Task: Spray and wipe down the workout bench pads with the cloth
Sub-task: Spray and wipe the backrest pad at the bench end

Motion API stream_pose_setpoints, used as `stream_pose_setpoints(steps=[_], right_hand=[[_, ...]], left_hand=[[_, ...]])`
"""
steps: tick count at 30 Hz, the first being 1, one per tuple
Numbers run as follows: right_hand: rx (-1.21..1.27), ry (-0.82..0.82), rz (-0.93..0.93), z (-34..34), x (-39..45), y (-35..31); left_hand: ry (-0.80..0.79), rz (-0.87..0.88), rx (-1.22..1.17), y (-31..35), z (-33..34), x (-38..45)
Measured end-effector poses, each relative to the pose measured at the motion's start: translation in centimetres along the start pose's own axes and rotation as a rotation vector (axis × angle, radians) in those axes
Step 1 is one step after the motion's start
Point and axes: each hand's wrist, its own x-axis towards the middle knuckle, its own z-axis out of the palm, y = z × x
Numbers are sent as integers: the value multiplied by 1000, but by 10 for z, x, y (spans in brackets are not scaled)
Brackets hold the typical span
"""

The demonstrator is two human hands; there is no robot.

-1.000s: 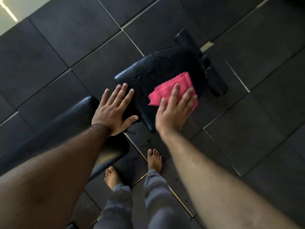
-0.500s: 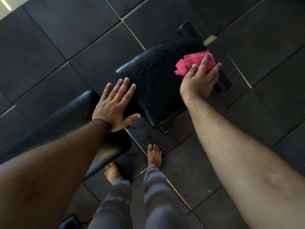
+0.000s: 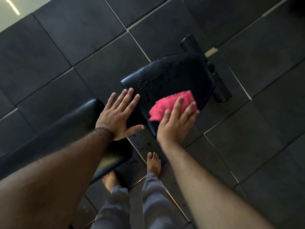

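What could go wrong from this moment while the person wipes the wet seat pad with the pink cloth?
1. Spray droplets sit on the far part of the black vinyl seat pad, while the pink cloth under the right hand covers only the near corner; that patch may be missed.
2. The dark floor tiles beside the bare feet look speckled with wet spots, so slipping seems possible.
3. The left hand leans across the gap between pads and could slide on the wet vinyl.

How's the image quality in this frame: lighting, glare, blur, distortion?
Head view: dim overall, black seat pad underexposed; bright overexposed strip top left; faint sheen on the long pad; wide-angle stretch enlarges the forearms; pink cloth and right hand slightly soft.
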Motion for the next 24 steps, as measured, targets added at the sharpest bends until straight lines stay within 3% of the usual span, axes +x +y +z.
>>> stream_pose_setpoints(steps=[4,8,12,16,20,24], right_hand=[[-60,4,100,-31,132,-20],[-135,-185,-10,-47,212,-59],[-257,-160,-292,-31,150,-67],[-248,-138,-516,-32,69,-12],[-322,-170,-487,-44,65,15],[-267,-150,-360,-34,120,-40]], left_hand=[[0,-6,0,-1,2,-2],[-5,-3,0,1,0,0],[-13,-5,-10,2,-4,1],[-9,-4,-15,2,-5,0],[0,-1,-26,1,-1,0],[1,-5,-8,1,0,-1]])
